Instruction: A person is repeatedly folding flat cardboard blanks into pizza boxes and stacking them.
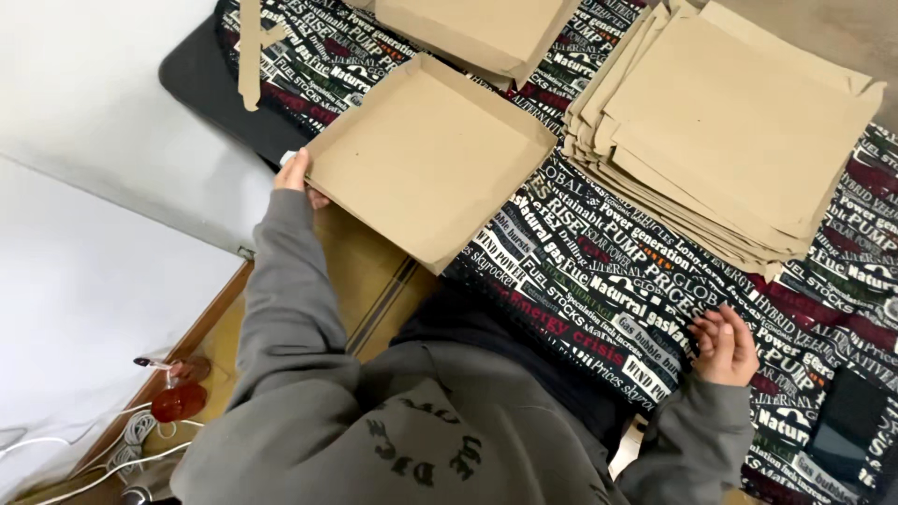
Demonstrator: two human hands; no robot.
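A shallow folded brown cardboard tray (pixel 426 159) lies on the table with its corner hanging over the near edge. My left hand (pixel 297 178) grips the tray's left corner from underneath and outside. My right hand (pixel 725 344) rests on the printed tablecloth (pixel 599 281) near the table edge, fingers loosely curled, holding nothing. A thick stack of flat cardboard blanks (pixel 739 131) sits to the right of the tray, above my right hand.
Another folded cardboard box (pixel 477 33) sits at the far edge. A cardboard strip (pixel 249 56) lies at the top left. A dark phone (pixel 847 425) lies at the lower right. White cables (pixel 112 449) and a red object (pixel 178 402) lie on the floor left.
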